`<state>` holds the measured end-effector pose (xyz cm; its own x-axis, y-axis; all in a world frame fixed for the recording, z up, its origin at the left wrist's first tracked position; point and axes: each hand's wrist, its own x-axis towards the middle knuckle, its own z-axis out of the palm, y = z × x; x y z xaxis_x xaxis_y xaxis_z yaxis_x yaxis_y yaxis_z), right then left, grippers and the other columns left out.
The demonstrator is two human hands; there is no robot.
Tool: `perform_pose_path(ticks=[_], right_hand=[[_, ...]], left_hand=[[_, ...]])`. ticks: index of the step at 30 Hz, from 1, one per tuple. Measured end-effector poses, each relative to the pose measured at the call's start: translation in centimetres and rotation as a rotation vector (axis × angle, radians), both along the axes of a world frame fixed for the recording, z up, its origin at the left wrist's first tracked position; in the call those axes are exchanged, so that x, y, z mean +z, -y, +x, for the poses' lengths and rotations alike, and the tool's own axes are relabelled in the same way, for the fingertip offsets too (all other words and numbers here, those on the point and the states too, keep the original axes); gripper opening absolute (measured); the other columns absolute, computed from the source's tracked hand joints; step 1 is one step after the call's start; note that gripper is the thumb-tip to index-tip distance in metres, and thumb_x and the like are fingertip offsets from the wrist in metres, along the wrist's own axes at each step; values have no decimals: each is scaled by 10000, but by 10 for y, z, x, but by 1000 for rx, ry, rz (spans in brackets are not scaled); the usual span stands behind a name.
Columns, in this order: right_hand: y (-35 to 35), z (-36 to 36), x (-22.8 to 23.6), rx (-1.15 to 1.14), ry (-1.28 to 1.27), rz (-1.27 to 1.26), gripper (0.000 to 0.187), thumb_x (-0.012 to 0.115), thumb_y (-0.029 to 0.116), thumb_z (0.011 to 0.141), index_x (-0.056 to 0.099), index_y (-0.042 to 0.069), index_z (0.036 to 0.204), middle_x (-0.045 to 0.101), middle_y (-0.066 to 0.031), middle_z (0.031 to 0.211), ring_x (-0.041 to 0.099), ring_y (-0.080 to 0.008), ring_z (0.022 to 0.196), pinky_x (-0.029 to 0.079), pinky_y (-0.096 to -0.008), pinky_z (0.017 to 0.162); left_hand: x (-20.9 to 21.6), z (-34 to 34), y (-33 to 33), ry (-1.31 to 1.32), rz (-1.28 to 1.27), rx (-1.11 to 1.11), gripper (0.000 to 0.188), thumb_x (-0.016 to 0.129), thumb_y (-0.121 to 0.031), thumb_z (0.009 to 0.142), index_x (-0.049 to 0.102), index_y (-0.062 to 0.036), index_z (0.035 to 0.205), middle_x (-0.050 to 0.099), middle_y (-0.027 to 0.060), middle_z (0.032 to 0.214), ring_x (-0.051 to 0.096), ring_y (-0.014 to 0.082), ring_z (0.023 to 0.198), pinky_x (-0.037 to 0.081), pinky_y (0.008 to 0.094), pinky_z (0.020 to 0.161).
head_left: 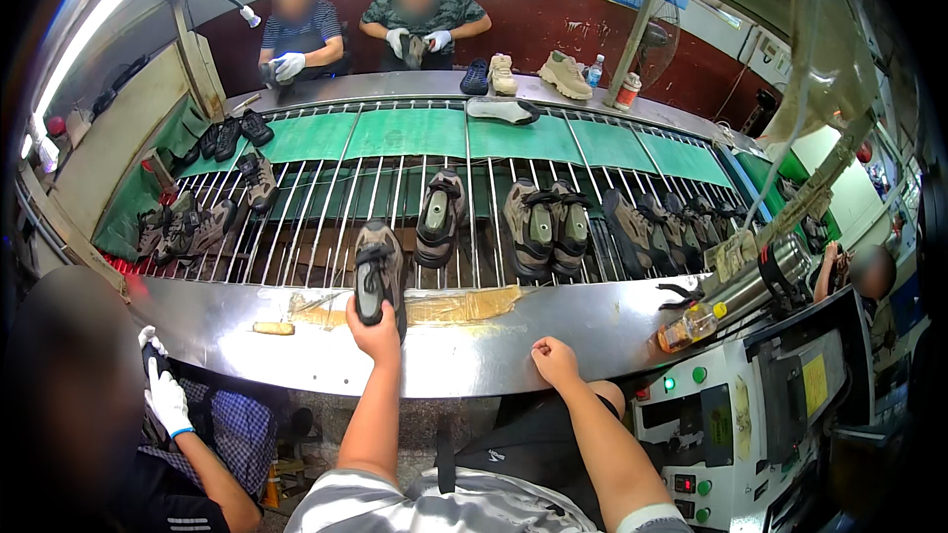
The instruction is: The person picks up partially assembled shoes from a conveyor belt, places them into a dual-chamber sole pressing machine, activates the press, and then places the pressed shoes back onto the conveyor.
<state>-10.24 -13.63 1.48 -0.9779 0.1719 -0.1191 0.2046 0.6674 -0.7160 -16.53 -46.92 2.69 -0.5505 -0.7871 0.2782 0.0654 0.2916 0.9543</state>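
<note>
A grey-brown shoe (pixel 374 262) is gripped at its heel by my left hand (pixel 377 334), its toe pointing away from me over the near edge of the metal rack. My right hand (pixel 555 360) rests on the steel ledge (pixel 454 360), fingers curled in, holding nothing that I can see. Just beyond the held shoe, a matching shoe (pixel 440 217) lies on the rack's bars. To its right sits a pair of like shoes, the left one (pixel 528 227) beside the right one (pixel 570 227).
More shoes (pixel 662 227) crowd the rack's right end, others (pixel 193 225) its left. A bottle (pixel 691 326) and a steel flask (pixel 760 281) lie at the ledge's right, above a control panel (pixel 701 424). A gloved co-worker (pixel 168 400) sits at left; two people work across the rack.
</note>
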Motion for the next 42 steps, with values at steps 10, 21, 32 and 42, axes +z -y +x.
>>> perform_pose_path(ticks=[10,21,32,42], right_hand=[[23,-23,-14,-125,-155,360,155,600,273,771,602,123,804,650,-101,665,635,-350,650,491,-471,631],[19,-25,-26,-153,-221,346,119,625,238,746,592,126,768,621,-87,608,618,-335,593,487,-453,569],[21,-26,-24,-147,-166,352,121,631,245,750,589,134,775,630,-55,614,632,-303,602,492,-425,574],[24,-23,-22,-144,-201,331,120,625,239,751,579,129,764,628,-60,610,627,-316,598,487,-433,560]], left_hand=[[-44,-160,57,58,-247,-17,559,739,-229,702,584,-15,1194,605,172,1196,572,354,1106,439,419,952],[-20,-163,58,87,-180,-273,563,718,-151,742,516,-22,1252,584,171,1190,549,322,1096,407,411,971],[-9,-218,-36,233,-218,-626,859,742,-209,697,351,-7,1434,497,211,1329,492,323,1226,377,386,1031],[-20,-213,-88,296,-38,-606,882,688,-203,680,317,6,1452,509,247,1307,536,365,1156,414,391,979]])
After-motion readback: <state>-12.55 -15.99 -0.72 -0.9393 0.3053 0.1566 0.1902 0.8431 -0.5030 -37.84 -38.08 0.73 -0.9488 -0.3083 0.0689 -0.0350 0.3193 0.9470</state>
